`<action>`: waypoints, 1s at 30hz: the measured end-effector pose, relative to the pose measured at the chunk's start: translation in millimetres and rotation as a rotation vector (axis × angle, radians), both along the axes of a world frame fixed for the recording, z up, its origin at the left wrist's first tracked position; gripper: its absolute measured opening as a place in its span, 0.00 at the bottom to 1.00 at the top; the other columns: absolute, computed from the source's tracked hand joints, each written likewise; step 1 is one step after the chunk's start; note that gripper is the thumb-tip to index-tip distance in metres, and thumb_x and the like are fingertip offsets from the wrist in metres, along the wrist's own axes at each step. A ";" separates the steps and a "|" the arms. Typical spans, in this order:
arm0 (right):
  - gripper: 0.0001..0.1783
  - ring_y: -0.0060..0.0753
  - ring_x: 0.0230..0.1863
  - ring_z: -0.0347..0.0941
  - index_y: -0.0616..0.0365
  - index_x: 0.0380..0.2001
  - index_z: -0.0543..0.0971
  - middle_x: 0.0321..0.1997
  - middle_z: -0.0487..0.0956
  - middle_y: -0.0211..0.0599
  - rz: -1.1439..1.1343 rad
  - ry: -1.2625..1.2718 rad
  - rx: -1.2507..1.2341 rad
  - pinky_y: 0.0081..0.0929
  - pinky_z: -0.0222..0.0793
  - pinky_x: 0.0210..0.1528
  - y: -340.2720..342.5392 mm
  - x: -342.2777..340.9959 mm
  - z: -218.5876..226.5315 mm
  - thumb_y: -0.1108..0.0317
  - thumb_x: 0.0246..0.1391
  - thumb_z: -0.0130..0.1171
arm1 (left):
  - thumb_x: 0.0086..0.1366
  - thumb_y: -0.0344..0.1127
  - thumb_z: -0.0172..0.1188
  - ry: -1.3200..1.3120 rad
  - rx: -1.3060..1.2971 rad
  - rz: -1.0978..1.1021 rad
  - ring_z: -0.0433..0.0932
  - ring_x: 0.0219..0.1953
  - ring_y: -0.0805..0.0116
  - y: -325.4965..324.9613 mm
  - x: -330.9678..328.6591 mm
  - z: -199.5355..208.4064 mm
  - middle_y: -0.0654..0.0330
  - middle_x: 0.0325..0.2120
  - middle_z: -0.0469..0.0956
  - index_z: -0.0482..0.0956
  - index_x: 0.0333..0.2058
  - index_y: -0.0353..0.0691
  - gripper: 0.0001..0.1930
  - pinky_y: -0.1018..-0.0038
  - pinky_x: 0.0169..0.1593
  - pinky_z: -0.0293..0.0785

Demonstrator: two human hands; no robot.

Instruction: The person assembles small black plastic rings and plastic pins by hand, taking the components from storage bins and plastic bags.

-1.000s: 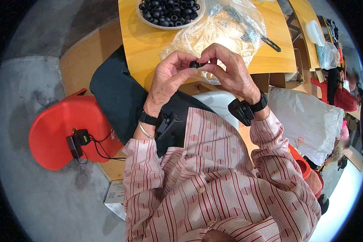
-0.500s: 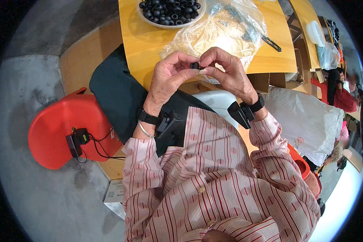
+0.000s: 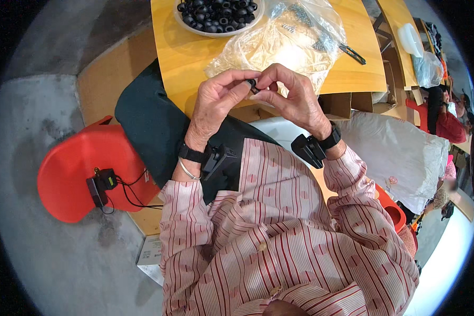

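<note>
Between my two hands is a small black ring-like part [image 3: 252, 84], held just over the near edge of the yellow table [image 3: 179, 68]. My left hand [image 3: 216, 100] is closed, thumb and forefinger pinching the part. From the other side my right hand [image 3: 292, 97] pinches it too, its fingertips meeting those of the left. Fingers cover much of the part. Beyond my hands lies a clear plastic bag [image 3: 274, 50] with pale contents. A white bowl [image 3: 195, 30] full of similar black parts [image 3: 218, 13] stands at the back left.
A black-handled tool [image 3: 353, 54] rests on the table right of the bag. To my left is a red chair [image 3: 73, 174] carrying a black device with cables [image 3: 102, 184]. A large white sack [image 3: 395, 152] and a cardboard box [image 3: 363, 102] sit at right. Other people are further right.
The black part has turned between my fingers and shifted slightly left. Both hands stay pinched on it.
</note>
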State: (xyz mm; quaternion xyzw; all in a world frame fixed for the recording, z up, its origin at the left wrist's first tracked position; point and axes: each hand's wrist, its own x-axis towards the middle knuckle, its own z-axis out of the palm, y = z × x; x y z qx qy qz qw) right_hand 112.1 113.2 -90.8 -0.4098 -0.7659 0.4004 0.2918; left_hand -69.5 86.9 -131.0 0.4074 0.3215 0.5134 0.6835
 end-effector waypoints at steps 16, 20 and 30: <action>0.14 0.22 0.23 0.69 0.59 0.30 0.73 0.25 0.75 0.30 0.005 -0.087 -0.005 0.20 0.68 0.26 -6.6 0.2 0.5 0.66 0.46 0.68 | 0.65 0.29 0.53 0.029 -0.013 -0.012 0.76 0.40 0.77 -2.2 -1.1 -3.6 0.60 0.38 0.78 0.77 0.46 0.34 0.12 0.82 0.45 0.72; 0.15 0.22 0.23 0.68 0.59 0.29 0.73 0.24 0.75 0.30 -0.011 -0.089 0.027 0.20 0.67 0.25 -5.6 -1.8 -1.8 0.64 0.45 0.68 | 0.65 0.29 0.53 -0.019 -0.032 -0.010 0.75 0.40 0.77 -1.2 -2.3 -3.4 0.61 0.38 0.77 0.75 0.45 0.33 0.11 0.81 0.46 0.72; 0.11 0.24 0.23 0.69 0.59 0.28 0.73 0.23 0.73 0.31 -0.011 -0.063 0.077 0.21 0.67 0.26 -8.0 -5.3 -10.7 0.67 0.48 0.66 | 0.63 0.26 0.55 -0.048 -0.053 0.031 0.75 0.40 0.77 1.3 -2.0 -11.4 0.60 0.38 0.76 0.74 0.43 0.33 0.10 0.80 0.47 0.72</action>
